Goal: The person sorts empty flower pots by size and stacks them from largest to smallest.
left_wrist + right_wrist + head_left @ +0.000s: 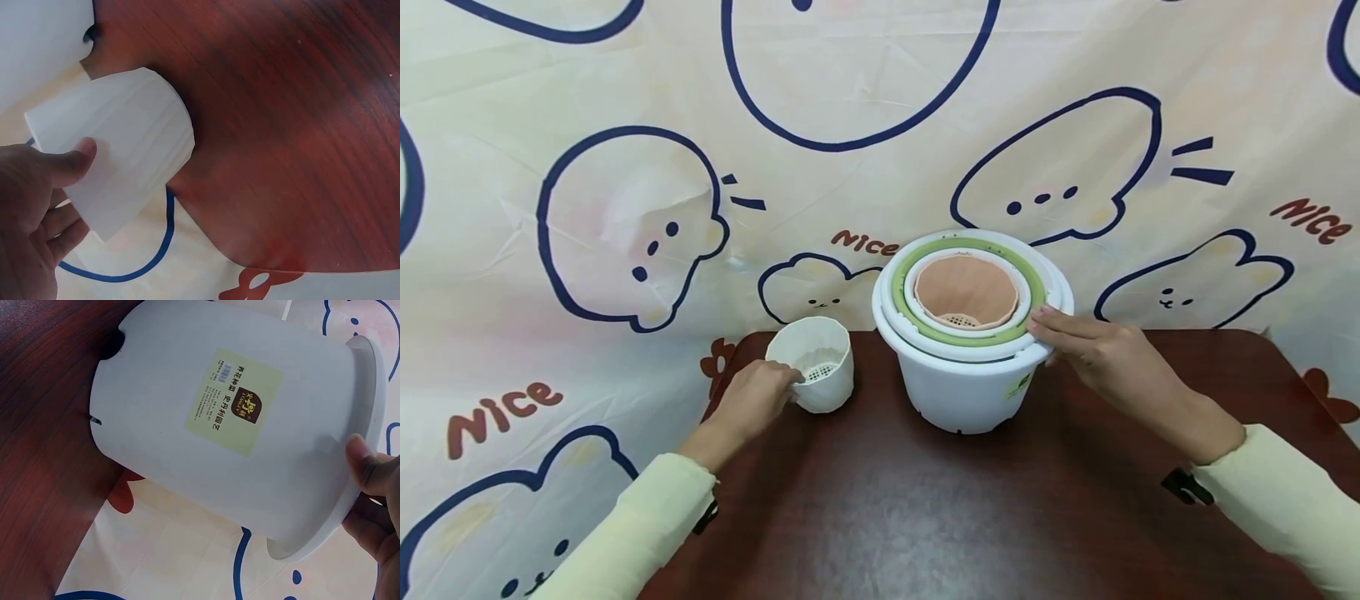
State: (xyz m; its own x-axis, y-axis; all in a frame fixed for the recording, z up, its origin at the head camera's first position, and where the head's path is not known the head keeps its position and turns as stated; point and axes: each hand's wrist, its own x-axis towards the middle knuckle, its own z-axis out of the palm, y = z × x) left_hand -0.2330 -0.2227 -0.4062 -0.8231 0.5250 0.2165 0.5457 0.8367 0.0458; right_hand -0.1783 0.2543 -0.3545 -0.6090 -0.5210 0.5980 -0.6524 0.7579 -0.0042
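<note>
My left hand pinches the rim of a small white flowerpot with a holed base. In the left wrist view, the thumb presses the ribbed outer wall of that pot, other fingers being partly hidden behind it. To its right stands a large white flowerpot, its rim gripped on the right side by my right hand. Nested inside it are a green-rimmed pot, a white-rimmed one and a peach pot in the centre. A green label shows on the large pot's side.
Both pots are near the back edge of a dark reddish-brown table. A pale cloth with blue cartoon outlines hangs right behind it. Bare tabletop lies in front of the pots.
</note>
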